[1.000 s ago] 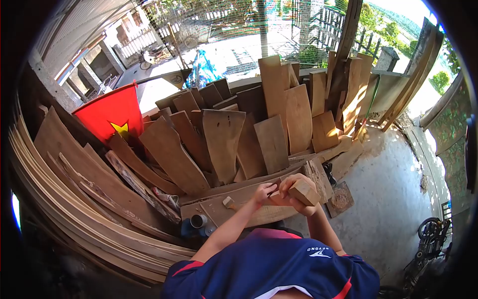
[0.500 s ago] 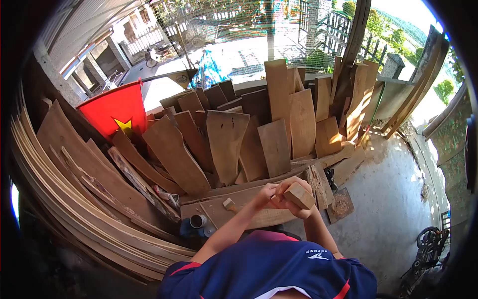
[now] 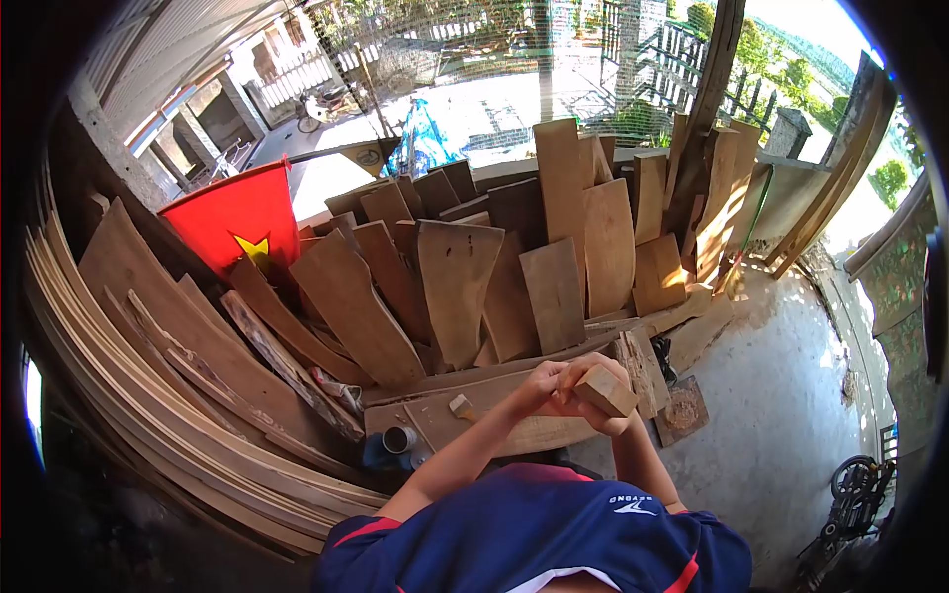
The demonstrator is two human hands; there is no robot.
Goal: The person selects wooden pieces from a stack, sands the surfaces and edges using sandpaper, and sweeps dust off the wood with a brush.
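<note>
My right hand (image 3: 606,363) is wrapped round a squared wooden block (image 3: 609,392), whose pale end faces up toward me. Beside it, my left hand (image 3: 539,387) is closed, its fingers meeting those of the right hand; what it grips is hidden. Both hands are above a wooden bench (image 3: 539,435). On the bench to the left lies a brush with a pale head (image 3: 461,406). A metal cup (image 3: 397,441) sits at the bench's left end, near a blue container (image 3: 375,453).
Many boards (image 3: 455,287) lean in a row beyond the bench. Long planks (image 3: 198,425) are stacked on the left, below a red flag with a yellow star (image 3: 237,217). A board with shavings (image 3: 682,410) lies on the concrete floor (image 3: 766,395) at right.
The view has shifted slightly, so the surroundings appear a little further right and down. Both hands stay together at the wooden block, which has turned slightly.
</note>
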